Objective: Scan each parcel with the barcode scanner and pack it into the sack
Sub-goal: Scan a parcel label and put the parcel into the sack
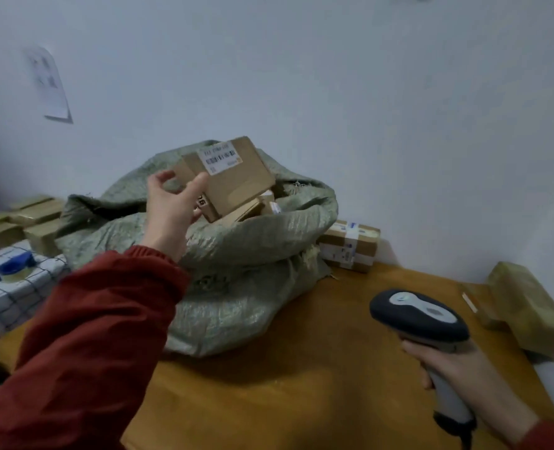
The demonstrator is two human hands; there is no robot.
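Over the green woven sack, left hand meets the brown cardboard parcel at its corner, grip unclear; distant right hand clasps grey barcode scanner.

Plain pale wall, paper sheet pinned left; wooden table against it.

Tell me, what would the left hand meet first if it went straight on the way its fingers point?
The labelled cardboard parcel, tilted in the mouth of the sack. The left hand points up and right at it, thumb at its edge; whether they touch is unclear.
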